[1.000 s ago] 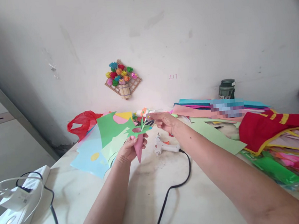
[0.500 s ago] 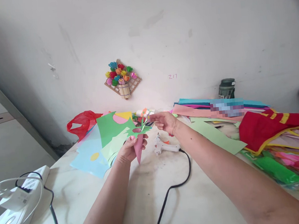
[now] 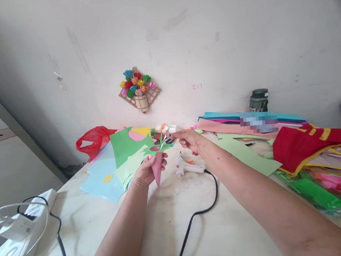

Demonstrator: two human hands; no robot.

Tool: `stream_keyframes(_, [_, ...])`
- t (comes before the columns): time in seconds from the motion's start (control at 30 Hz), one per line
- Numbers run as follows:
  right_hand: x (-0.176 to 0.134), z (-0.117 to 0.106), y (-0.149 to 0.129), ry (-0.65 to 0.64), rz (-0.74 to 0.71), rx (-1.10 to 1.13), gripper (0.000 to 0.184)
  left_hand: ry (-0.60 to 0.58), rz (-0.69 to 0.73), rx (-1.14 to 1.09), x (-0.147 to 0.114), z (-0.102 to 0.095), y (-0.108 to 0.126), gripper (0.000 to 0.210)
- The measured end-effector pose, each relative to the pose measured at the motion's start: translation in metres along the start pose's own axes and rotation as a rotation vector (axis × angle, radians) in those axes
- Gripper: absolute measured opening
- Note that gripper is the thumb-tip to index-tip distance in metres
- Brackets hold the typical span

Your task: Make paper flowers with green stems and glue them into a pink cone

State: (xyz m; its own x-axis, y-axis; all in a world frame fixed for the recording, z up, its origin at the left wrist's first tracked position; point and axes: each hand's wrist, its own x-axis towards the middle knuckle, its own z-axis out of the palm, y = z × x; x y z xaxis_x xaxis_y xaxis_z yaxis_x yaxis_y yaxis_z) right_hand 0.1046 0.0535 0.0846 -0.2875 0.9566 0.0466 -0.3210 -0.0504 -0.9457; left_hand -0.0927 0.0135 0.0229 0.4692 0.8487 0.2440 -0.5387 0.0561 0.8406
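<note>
My left hand [image 3: 146,170] is wrapped round a pink paper cone [image 3: 158,169], its point downward. Green paper leaves [image 3: 152,150] spread about the cone's mouth, and thin green stems rise out of it. An orange paper flower [image 3: 163,126] tops one stem. Beside it is a small purple paper flower [image 3: 168,133] with a yellow centre, at the fingertips of my right hand [image 3: 188,139]. The thumb and forefinger of that hand are pinched at the flower's edge. A white glue gun [image 3: 190,167] lies on the table just below my right hand.
Green paper [image 3: 127,147] and light blue paper [image 3: 98,176] lie left, near a red plastic bag [image 3: 95,142]. A power strip [image 3: 25,244] stands front left. The black cord [image 3: 193,217] crosses the table. Right are stacked coloured sheets [image 3: 221,127], red cloth [image 3: 298,150] and a dark bottle [image 3: 259,101].
The fingers of my right hand have drawn closer together at the purple flower and moved slightly right. The flower and stems have shifted slightly left. My left hand stays round the cone.
</note>
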Motion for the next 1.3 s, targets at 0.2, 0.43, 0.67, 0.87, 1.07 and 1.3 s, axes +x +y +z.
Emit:
stream_keyframes(0.2, [0.002, -0.003, 0.002, -0.037, -0.015, 0.043, 0.005, -0.009, 0.020, -0.034, 0.000, -0.003, 0.001, 0.032])
stream_keyframes(0.43, [-0.002, -0.001, -0.002, -0.032, 0.008, -0.087, 0.015, 0.020, 0.070, -0.047, 0.001, -0.004, 0.002, 0.032])
stream_keyframes(0.67, [-0.001, -0.001, -0.002, 0.103, -0.074, -0.206, 0.020, 0.098, 0.107, -0.025, 0.002, 0.000, 0.004, 0.031])
stream_keyframes(0.87, [0.002, -0.002, -0.004, 0.214, -0.219, -0.057, 0.025, 0.050, 0.086, -0.018, 0.000, -0.004, 0.003, 0.030])
stream_keyframes(1.07, [0.006, -0.005, -0.010, 0.326, -0.308, 0.065, 0.014, -0.007, 0.045, -0.008, -0.003, -0.009, 0.000, 0.029])
stream_keyframes(1.3, [-0.001, -0.008, -0.018, 0.087, -0.250, 0.324, 0.009, -0.040, 0.032, 0.003, -0.002, -0.008, -0.001, 0.031])
